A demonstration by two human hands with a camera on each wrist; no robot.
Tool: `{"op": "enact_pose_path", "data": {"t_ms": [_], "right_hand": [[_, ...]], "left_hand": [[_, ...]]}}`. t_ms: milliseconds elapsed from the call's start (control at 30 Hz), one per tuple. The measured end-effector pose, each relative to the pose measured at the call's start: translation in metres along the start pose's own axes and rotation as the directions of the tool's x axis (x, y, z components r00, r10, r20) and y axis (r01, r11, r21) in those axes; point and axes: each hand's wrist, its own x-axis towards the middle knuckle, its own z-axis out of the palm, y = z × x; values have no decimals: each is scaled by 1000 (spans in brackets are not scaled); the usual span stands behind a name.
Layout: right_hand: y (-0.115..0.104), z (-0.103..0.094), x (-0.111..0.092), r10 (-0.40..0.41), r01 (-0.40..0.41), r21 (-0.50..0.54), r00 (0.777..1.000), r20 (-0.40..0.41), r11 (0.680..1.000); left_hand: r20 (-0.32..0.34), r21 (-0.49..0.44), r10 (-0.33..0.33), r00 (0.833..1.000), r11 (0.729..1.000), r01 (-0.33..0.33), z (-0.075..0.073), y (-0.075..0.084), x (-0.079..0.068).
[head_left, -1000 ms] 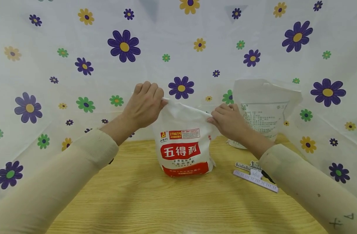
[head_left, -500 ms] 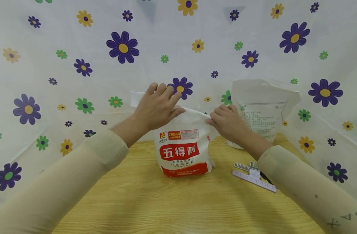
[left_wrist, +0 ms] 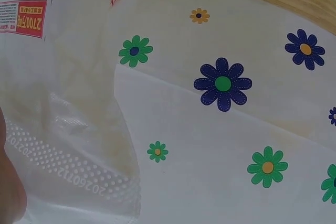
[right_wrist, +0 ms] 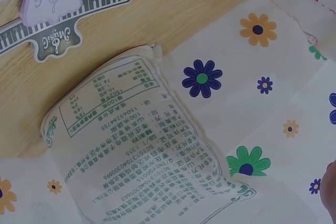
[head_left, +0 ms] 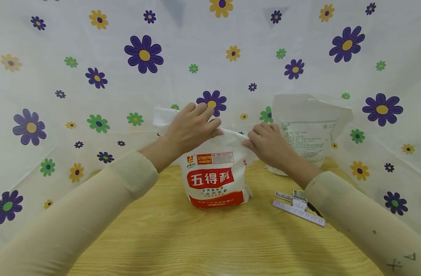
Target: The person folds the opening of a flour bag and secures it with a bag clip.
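A white flour bag (head_left: 213, 178) with red panels stands upright on the wooden table in the head view. My left hand (head_left: 193, 128) pinches its top edge near the middle, and a white flap of the bag sticks out to the left behind that hand. At the bag's upper right corner, my right hand (head_left: 269, 143) grips the rim between thumb and curled fingers. The left wrist view has the bag's plastic upper part (left_wrist: 68, 103) close up, with a bit of the left hand (left_wrist: 10, 182) at the edge. Only a sliver of the right hand (right_wrist: 329, 192) shows in the right wrist view.
A second white bag with green print (head_left: 305, 134) stands behind my right hand. Two piano-key clips lie on the table to the right, a lilac clip (head_left: 298, 212) and a black-and-white clip (right_wrist: 58, 40). A flowered sheet (head_left: 93, 46) hangs behind the table.
My left hand has slid rightward along the bag's top edge, from its left corner toward the middle, leaving a flap behind it. My right hand has stayed at the right corner.
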Motion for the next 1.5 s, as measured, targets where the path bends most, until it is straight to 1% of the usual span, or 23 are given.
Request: {"op": "enact_pose_path", "data": {"t_ms": [133, 300, 400, 567, 733, 867, 1033, 1100, 1200, 1333, 1400, 1500], "right_hand": [[4, -2, -2, -8, 8, -27, 1000, 1, 1000], [11, -5, -15, 4, -4, -19, 1000, 8, 1000], [17, -3, -25, 4, -3, -14, 1000, 27, 1000], [28, 3, -44, -21, 22, -24, 998, 57, 999], [38, 10, -69, -36, 42, -43, 991, 131, 998], [46, 18, -94, -46, 63, -74, 978, 204, 995], [55, 28, -122, -54, 85, -99, 958, 282, 991], [57, 31, -131, -61, 101, -120, 952, 300, 988], [58, 35, -142, -82, 134, -154, 949, 304, 979], [57, 38, -155, -133, 187, -156, 943, 306, 970], [56, 39, -160, -138, 197, -144, 930, 342, 970], [55, 41, -166, -120, 179, -99, 896, 428, 979]], "left_hand": [[-6, -11, -6, 1000, 1000, 5, -1, 0, 0], [0, -17, -15, 1000, 1000, 15, -1, 0, 0], [-5, -18, -18, 1000, 1000, 18, 0, 0, -1], [-29, -11, -25, 999, 1000, 25, 1, -1, -1], [-43, -7, -30, 999, 1000, 30, 2, -2, -1], [-40, -5, -29, 999, 1000, 29, 2, -1, 0], [-52, -6, -30, 998, 1000, 30, 2, -1, 0], [-55, -3, -32, 998, 999, 32, 3, -1, 0], [-54, -1, -34, 998, 999, 34, 2, 0, -1], [-42, -5, -35, 999, 999, 34, 2, 0, -2], [-34, -5, -36, 999, 999, 36, 2, 1, -2], [-28, -7, -43, 999, 999, 42, 3, 1, -3]]}}
